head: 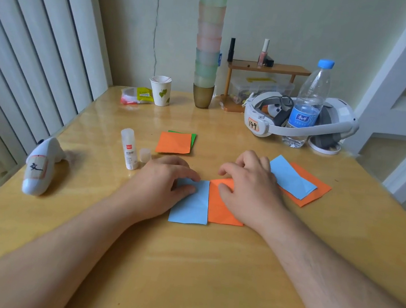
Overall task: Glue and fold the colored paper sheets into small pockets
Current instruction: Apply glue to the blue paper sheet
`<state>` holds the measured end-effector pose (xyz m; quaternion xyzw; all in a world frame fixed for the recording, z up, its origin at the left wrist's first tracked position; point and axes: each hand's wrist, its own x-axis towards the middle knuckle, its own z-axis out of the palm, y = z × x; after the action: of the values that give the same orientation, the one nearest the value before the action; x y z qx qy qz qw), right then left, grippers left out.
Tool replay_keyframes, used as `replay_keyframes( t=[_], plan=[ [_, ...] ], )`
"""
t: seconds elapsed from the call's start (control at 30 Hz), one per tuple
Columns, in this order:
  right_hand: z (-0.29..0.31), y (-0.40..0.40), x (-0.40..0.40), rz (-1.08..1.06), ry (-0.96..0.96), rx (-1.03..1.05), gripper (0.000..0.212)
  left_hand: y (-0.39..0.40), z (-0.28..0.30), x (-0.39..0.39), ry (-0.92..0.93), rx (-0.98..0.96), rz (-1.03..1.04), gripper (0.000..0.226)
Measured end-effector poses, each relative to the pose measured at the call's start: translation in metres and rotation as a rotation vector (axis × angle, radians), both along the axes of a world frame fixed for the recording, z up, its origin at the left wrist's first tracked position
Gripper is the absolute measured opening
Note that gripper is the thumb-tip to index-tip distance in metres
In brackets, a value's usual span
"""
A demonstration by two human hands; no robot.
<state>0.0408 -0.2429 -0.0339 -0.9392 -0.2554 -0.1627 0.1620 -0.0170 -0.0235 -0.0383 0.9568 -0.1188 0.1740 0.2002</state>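
- Two bare hands press down on a two-colour paper piece at the middle of a glossy wooden table [207, 270].
- The left hand [165, 177] lies on the blue half [191, 208], its fingers bent only loosely and resting on the upper left of the sheet; it grips nothing.
- The right hand [252, 186] lies on the orange half [220, 213], fingers spread and slightly bent, the thumb flat on the paper; it too holds nothing.
- The blue and orange halves meet along a straight vertical edge between the two hands.
- Just right of the right hand, a folded blue sheet [290, 178] lies on top of an orange sheet [313, 191].
- Behind the hands, an orange square [173, 142] covers most of a green sheet [193, 138].
- A glue stick [129, 149] stands upright, uncapped, left of the left hand, with its clear cap [145, 155] just beside it.
- A white controller [40, 168] lies near the table's left edge.
- Along the back stand a paper cup [160, 91], a tall stack of coloured cups [208, 46], a small wooden shelf [267, 68], a white headset [301, 123] and a water bottle [308, 103].
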Motion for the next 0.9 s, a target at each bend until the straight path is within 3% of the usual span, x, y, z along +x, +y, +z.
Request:
replay_keyframes(
  t=[0.1, 0.23, 0.33, 0.47, 0.57, 0.67, 0.8, 0.83, 0.9],
  plan=[
    [0.000, 0.004, -0.001, 0.084, -0.133, 0.062, 0.008, 0.000, -0.003, 0.002, -0.030, 0.022, -0.024, 0.016],
    [-0.005, 0.004, -0.001, 0.210, 0.105, 0.006, 0.018, 0.001, -0.002, -0.001, -0.096, 0.010, -0.038, 0.016],
    [-0.005, 0.001, 0.002, 0.241, 0.159, 0.024, 0.020, 0.000, 0.003, -0.007, -0.189, -0.047, -0.034, 0.013],
    [-0.002, -0.003, 0.001, 0.234, 0.172, 0.094, 0.021, 0.009, 0.027, -0.019, -0.416, -0.205, 0.112, 0.018],
    [0.000, -0.003, 0.000, 0.178, 0.029, 0.209, 0.016, 0.029, 0.040, -0.028, -0.531, -0.325, 0.289, 0.031],
    [0.001, -0.001, -0.002, 0.160, -0.029, 0.290, 0.013, 0.055, 0.040, -0.028, -0.363, -0.560, 0.450, 0.057],
    [-0.002, 0.002, -0.004, 0.193, -0.016, 0.300, 0.011, 0.080, 0.029, -0.020, 0.191, -0.981, 0.413, 0.098],
    [-0.001, 0.003, -0.004, 0.193, -0.012, 0.304, 0.010, 0.083, 0.026, -0.018, 0.270, -0.990, 0.394, 0.098],
    [-0.001, 0.003, -0.003, 0.194, -0.013, 0.314, 0.010, 0.080, 0.023, -0.017, 0.333, -0.893, 0.411, 0.077]
  ],
)
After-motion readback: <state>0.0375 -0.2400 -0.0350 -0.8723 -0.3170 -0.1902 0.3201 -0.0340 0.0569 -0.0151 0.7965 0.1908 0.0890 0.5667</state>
